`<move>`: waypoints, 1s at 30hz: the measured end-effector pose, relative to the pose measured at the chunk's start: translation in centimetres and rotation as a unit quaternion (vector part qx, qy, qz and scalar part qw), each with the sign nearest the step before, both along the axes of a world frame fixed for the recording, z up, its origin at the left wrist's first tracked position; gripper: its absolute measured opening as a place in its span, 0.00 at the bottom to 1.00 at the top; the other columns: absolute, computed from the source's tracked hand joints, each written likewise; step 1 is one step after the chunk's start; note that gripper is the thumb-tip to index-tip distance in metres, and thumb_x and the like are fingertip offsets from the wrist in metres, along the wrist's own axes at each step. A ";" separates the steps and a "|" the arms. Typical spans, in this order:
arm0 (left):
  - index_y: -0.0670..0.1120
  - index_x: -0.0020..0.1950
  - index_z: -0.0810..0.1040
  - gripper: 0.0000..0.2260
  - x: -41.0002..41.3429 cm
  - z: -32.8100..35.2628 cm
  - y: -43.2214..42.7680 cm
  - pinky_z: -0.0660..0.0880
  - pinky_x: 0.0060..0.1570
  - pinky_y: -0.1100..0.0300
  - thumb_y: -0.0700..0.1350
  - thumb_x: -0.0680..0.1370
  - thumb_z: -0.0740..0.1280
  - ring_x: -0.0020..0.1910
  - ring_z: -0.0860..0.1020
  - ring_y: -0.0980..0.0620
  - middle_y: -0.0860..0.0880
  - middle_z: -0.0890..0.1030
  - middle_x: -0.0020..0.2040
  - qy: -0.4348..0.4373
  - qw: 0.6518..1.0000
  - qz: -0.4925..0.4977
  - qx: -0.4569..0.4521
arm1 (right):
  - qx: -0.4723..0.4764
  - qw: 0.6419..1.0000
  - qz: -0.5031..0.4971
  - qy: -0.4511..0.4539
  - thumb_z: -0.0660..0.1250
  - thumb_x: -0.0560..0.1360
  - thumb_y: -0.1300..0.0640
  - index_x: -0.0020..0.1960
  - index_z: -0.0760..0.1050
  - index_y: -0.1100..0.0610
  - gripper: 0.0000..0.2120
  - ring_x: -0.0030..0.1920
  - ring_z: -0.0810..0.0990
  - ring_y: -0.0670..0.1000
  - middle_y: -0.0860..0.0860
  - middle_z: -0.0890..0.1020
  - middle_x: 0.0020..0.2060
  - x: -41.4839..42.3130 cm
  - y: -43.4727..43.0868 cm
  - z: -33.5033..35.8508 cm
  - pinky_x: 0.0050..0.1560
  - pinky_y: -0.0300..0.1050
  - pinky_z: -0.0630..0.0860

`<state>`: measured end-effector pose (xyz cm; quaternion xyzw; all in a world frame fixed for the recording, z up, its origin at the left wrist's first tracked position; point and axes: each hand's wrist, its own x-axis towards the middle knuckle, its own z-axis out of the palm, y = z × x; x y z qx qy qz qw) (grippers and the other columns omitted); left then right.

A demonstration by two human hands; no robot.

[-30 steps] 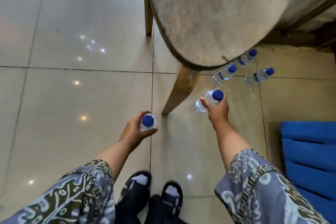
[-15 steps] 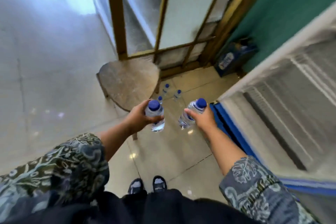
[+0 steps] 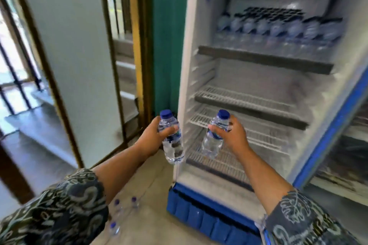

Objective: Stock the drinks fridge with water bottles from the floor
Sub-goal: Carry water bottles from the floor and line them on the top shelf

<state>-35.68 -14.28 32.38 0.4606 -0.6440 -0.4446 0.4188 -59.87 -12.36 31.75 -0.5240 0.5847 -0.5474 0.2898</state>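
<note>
While both arms reach toward the open fridge [image 3: 199,77] that fills the right half of the frame, each hand carries one bottle; left hand [image 3: 153,138], centre of the frame, fingers wrapped round the upper body of the left water bottle [image 3: 172,141], which is upright with a slight tilt, blue cap up, in front of the fridge's left edge; right hand [image 3: 234,135], just right of centre, closed round the shoulder of the right water bottle [image 3: 214,139], tilted with its blue cap toward the upper right, held before the lower wire shelves [image 3: 258,131]; the two bottles near each other but apart.

Fridge interior, upper right of the frame: top shelf [image 3: 264,58] carrying a blurred row of stocked bottles [image 3: 278,28] with dark caps; the wire shelves beneath it bare; blue base panel [image 3: 209,217] at bottom centre; blue-edged door [image 3: 334,125] swung open at far right.

Floor, lower left of centre: three floor bottles [image 3: 123,211] with blue caps, standing on pale tile beside the left sleeve [image 3: 59,211]; patterned right sleeve [image 3: 302,219] at lower right.

Left half of the frame: wood-framed glass panel [image 3: 65,45]; teal wall [image 3: 169,36] strip between it and the fridge.
</note>
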 end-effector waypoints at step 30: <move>0.44 0.70 0.65 0.24 -31.4 23.9 -28.4 0.73 0.52 0.53 0.52 0.77 0.66 0.58 0.75 0.45 0.44 0.74 0.64 0.082 0.969 -0.052 -0.226 | -0.201 0.956 -0.206 0.050 0.74 0.69 0.52 0.72 0.63 0.59 0.36 0.69 0.68 0.54 0.55 0.69 0.70 -23.4 -22.3 22.9 0.67 0.44 0.64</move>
